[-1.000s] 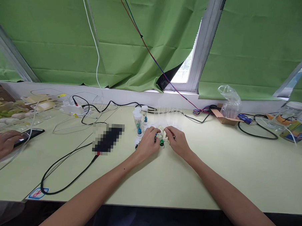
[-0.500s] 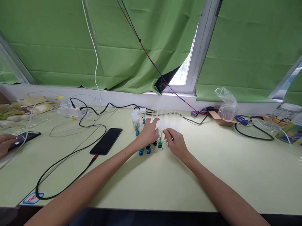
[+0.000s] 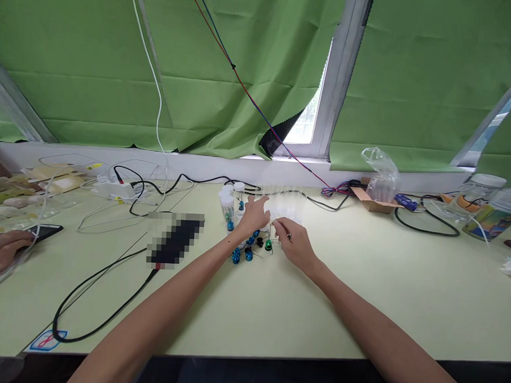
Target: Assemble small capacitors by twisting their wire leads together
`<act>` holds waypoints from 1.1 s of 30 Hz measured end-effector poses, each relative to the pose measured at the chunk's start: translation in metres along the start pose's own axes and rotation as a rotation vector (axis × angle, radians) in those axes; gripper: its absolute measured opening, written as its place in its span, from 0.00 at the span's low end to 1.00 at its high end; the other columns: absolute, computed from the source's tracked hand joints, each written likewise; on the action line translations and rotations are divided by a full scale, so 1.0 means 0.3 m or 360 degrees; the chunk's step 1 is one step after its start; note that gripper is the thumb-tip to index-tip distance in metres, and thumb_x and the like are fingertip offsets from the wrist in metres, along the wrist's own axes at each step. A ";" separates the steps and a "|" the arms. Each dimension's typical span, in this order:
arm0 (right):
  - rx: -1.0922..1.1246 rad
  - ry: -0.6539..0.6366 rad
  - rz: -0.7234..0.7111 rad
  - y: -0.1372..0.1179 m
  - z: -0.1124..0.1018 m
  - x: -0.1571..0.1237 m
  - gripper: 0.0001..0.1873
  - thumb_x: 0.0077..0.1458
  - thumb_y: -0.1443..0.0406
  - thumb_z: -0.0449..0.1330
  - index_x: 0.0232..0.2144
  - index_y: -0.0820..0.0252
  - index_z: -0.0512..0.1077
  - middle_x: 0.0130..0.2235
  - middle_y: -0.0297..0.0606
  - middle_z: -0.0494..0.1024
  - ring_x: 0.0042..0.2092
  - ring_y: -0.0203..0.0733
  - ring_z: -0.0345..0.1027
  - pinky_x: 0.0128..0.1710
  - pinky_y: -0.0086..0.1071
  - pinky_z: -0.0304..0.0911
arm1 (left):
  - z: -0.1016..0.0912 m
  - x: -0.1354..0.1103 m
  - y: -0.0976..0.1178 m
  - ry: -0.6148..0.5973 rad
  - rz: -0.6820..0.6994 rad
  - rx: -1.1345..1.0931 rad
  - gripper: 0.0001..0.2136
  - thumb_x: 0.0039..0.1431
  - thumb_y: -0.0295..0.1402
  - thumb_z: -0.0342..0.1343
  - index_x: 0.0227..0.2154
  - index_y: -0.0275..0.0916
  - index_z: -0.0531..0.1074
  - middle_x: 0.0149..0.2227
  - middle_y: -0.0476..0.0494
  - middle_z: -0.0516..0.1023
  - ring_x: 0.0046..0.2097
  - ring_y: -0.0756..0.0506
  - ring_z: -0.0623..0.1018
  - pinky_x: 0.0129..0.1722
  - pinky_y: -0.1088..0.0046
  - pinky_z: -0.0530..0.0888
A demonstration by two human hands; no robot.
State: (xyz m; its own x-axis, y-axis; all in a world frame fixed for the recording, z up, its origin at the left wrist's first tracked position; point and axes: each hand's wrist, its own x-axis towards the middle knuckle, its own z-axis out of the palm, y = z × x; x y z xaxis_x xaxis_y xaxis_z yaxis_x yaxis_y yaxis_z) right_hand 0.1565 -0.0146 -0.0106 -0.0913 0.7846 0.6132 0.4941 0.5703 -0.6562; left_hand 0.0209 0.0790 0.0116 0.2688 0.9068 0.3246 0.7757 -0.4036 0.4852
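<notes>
My left hand (image 3: 254,215) reaches over the middle of the table, two fingertips apart, near a group of clear tubes (image 3: 287,211). My right hand (image 3: 296,239) is closed in a pinch; whatever lies between its fingertips is too small to make out. Just left of it sits a small green part with thin wire legs (image 3: 269,246). Several small blue parts (image 3: 249,255) and a dark one (image 3: 259,242) lie under and in front of my left hand. White-capped clear tubes (image 3: 228,210) with blue and green parts inside stand left of that hand.
A phone (image 3: 175,241), partly pixelated, lies left on a black cable (image 3: 104,267). Another person's hand (image 3: 5,251) rests on a dark device (image 3: 46,233) at far left. Behind right are a cardboard box (image 3: 375,205), a plastic bag (image 3: 383,177) and jars (image 3: 495,219).
The view has shifted slightly. My left hand's fingers have turned a little to the right, uncovering more of the blue parts. My right hand has hardly moved.
</notes>
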 end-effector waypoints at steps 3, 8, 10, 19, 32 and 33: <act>0.0003 -0.0007 -0.0007 -0.004 -0.001 0.000 0.17 0.67 0.57 0.46 0.31 0.57 0.69 0.27 0.34 0.70 0.27 0.36 0.62 0.29 0.30 0.58 | 0.013 0.003 -0.012 0.0003 -0.0023 -0.0013 0.26 0.55 0.29 0.52 0.59 0.37 0.63 0.61 0.28 0.62 0.67 0.32 0.55 0.57 0.52 0.64; 0.0007 -0.0008 -0.0030 -0.009 -0.001 0.001 0.17 0.67 0.59 0.47 0.30 0.57 0.67 0.28 0.34 0.71 0.28 0.36 0.62 0.30 0.30 0.58 | 0.016 -0.011 -0.009 -0.0022 -0.0053 -0.0036 0.26 0.56 0.28 0.52 0.59 0.36 0.63 0.63 0.28 0.58 0.68 0.32 0.53 0.59 0.52 0.62; 0.0011 -0.0006 -0.0033 -0.009 0.000 0.001 0.16 0.67 0.59 0.47 0.30 0.57 0.68 0.28 0.34 0.71 0.28 0.36 0.63 0.30 0.30 0.58 | 0.013 -0.017 -0.003 -0.0022 -0.0063 -0.0046 0.26 0.57 0.29 0.52 0.60 0.35 0.62 0.64 0.26 0.56 0.68 0.31 0.53 0.59 0.51 0.62; 0.0025 -0.0012 -0.0072 -0.009 0.004 -0.003 0.16 0.67 0.59 0.47 0.33 0.57 0.70 0.30 0.36 0.73 0.31 0.38 0.65 0.32 0.31 0.59 | -0.004 -0.041 0.003 0.0157 0.0012 -0.0125 0.24 0.59 0.30 0.51 0.59 0.38 0.63 0.63 0.31 0.58 0.67 0.33 0.55 0.61 0.51 0.61; 0.0025 -0.0078 -0.0104 -0.010 0.008 -0.006 0.12 0.65 0.61 0.49 0.37 0.58 0.71 0.30 0.36 0.74 0.29 0.37 0.64 0.32 0.31 0.60 | -0.037 -0.089 0.033 0.0496 0.0248 -0.0253 0.17 0.64 0.33 0.46 0.54 0.42 0.68 0.58 0.36 0.62 0.61 0.39 0.65 0.58 0.57 0.66; 0.0031 -0.0087 -0.0097 -0.010 0.008 -0.006 0.11 0.65 0.61 0.50 0.37 0.58 0.71 0.30 0.36 0.73 0.29 0.37 0.63 0.31 0.31 0.60 | -0.043 -0.097 0.036 0.0544 0.0283 -0.0272 0.16 0.65 0.33 0.45 0.53 0.42 0.69 0.58 0.36 0.63 0.60 0.39 0.66 0.57 0.58 0.67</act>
State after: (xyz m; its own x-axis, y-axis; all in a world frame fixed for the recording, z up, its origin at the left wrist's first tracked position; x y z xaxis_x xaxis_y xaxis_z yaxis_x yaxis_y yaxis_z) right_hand 0.1533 -0.0172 -0.0108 -0.1681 0.7602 0.6276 0.4693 0.6216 -0.6272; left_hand 0.0142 0.0468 0.0179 0.1627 0.7402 0.6524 0.6206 -0.5908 0.5156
